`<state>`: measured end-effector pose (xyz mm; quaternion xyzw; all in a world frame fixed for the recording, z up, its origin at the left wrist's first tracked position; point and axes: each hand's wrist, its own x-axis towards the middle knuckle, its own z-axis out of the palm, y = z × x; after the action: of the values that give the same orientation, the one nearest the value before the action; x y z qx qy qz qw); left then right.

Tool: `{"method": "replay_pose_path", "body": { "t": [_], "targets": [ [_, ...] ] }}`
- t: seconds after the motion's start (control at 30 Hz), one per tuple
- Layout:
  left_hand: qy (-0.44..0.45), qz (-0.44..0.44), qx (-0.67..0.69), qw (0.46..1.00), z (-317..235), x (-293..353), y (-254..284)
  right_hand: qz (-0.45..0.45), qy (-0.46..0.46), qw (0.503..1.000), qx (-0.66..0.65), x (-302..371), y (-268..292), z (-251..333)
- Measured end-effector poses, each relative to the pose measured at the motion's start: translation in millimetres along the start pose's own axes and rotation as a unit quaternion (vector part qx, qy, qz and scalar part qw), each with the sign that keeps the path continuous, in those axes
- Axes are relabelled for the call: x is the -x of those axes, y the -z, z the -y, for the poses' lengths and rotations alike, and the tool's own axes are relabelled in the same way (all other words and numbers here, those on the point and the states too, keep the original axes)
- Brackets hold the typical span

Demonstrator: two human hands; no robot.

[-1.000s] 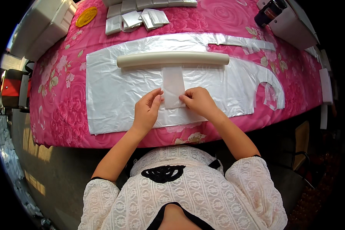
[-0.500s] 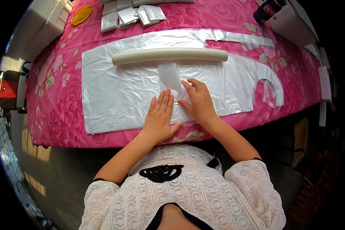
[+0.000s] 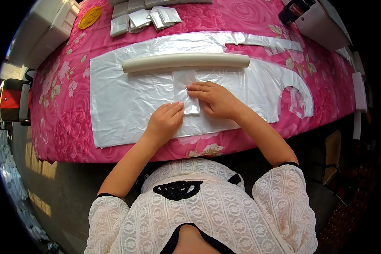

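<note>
Thin, silvery-white plastic aprons [image 3: 127, 101] lie spread flat in a stack, their neck and strap cutouts toward the right. On them, between my hands, is a narrow folded plastic apron [image 3: 191, 108], its near end a straight glossy edge. My left hand [image 3: 166, 120] rests at its left side, fingers together and stretched out, fingertips touching the edge; the thumb is hidden. Across the folded apron lies my right hand [image 3: 216, 100], fingers extended leftward and pressing on it from above. A long cream-white tube [image 3: 186, 62] lies crosswise just beyond, over the far part of the folded apron.
Several folded plastic packets [image 3: 139, 19] are piled at the far edge, near a yellow round dish [image 3: 90, 17]. White boxes [image 3: 46, 29] stand at the far left. A dark cup [image 3: 296, 10] is beside a white box [image 3: 324, 25] at far right. Pink floral cloth [image 3: 72, 131] covers the table.
The near end of the folded apron now sits farther from me. My left hand has moved left and turned to its side; my right hand has swung left across it. The tube shifted slightly left.
</note>
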<state>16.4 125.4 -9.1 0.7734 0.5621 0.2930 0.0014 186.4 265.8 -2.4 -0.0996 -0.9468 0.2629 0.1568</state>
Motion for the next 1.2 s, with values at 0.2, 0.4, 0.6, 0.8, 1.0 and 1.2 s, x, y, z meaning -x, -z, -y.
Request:
{"method": "replay_pose_path", "body": {
  "t": [0.2,0.4,0.6,0.8,1.0,1.2],
  "targets": [
    [0.034,0.045,0.184,0.981,-14,17,16,-0.034,0.055,0.998,0.021,9,-8,18],
    [-0.031,0.123,0.125,0.984,-15,24,36,-0.011,0.07,0.997,-0.032,28,-17,33],
    [0.118,0.087,0.18,0.973,-14,29,23,-0.051,-0.018,0.995,-0.083,22,-15,33],
    [0.363,-0.023,0.274,0.89,-12,3,9,0.002,-0.306,0.942,-0.14,-4,-5,39],
    [0.448,-0.038,0.31,0.838,-3,0,3,0.094,-0.41,0.9,-0.116,-29,1,31],
    [0.313,-0.099,0.13,0.936,-5,-9,18,0.115,-0.428,0.885,-0.141,-33,3,28]
  ]
}}
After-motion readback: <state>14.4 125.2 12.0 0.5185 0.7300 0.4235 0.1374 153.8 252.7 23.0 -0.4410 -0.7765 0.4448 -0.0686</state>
